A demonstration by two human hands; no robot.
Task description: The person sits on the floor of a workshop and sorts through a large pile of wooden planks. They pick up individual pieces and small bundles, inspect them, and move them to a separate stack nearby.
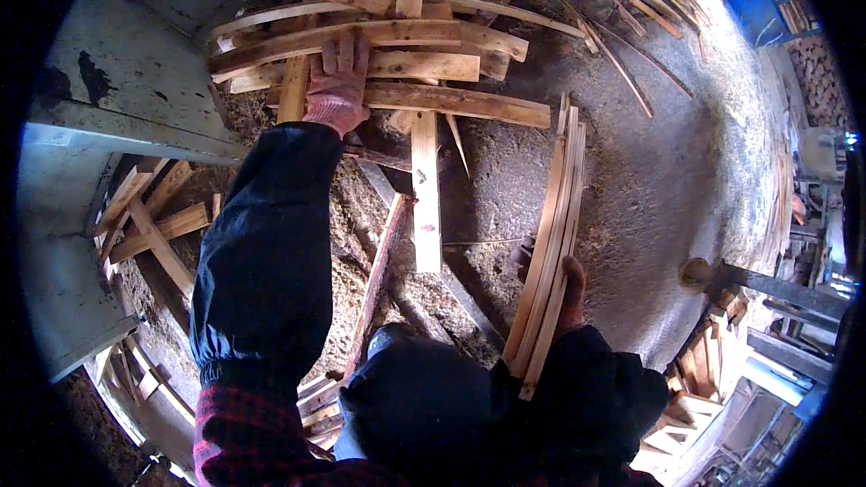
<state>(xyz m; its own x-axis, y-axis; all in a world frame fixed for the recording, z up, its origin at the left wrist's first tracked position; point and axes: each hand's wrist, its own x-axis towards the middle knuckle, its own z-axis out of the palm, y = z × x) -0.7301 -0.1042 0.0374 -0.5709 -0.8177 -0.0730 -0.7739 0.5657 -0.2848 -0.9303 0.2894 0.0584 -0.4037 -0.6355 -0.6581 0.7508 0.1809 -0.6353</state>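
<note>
My left hand [337, 79], in a pinkish work glove, reaches forward onto a stack of wooden boards. Its fingers are stretched out and lie across a long board [406, 33] near the top of the stack. Just right of the palm is another board [478, 102], its end pointing right. My right hand [571, 293] is closed around a bundle of thin wooden slats [555, 216], held lengthwise at the lower right. The thumb and part of the fingers show on either side of the bundle; the sleeve hides the wrist.
A pale upright board [426, 189] lies crosswise under the stack. A bark-edged strip [374, 280] rests among sawdust. Grey machine housing [126, 72] stands at left, with offcuts [162, 225] below it. Long thin strips [631, 72] lie at far right. A wood pile [708, 361] sits at lower right.
</note>
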